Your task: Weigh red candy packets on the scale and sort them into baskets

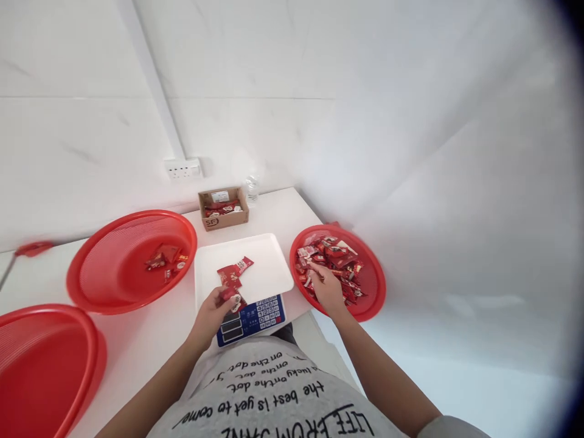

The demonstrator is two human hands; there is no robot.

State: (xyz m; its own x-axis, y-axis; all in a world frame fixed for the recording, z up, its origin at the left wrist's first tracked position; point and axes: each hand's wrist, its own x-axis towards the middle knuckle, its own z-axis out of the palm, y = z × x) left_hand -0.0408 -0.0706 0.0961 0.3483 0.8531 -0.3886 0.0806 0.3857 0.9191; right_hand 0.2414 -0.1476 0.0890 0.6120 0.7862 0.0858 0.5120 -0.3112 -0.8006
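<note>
My left hand [213, 314] is closed on a small red packet [236, 299] at the front edge of the white scale tray [269, 261]. Other red packets [231, 275] lie on the tray just beyond it. Below the tray shows the scale's blue keypad panel [250, 320]. Over on the right, my right hand [326, 288] reaches into a red basket [376, 277] that holds many red and pink packets [338, 250]. Its fingers are bent against the packets, and what lies between the fingertips is too small to make out.
A second red basket [132, 220] with a few packets stands left of the scale, and another red basket [89, 340] sits nearer me. Behind the scale are a cardboard box [228, 220] of red packets and a clear plastic bottle [251, 190]. A wall socket [183, 168] is above the table.
</note>
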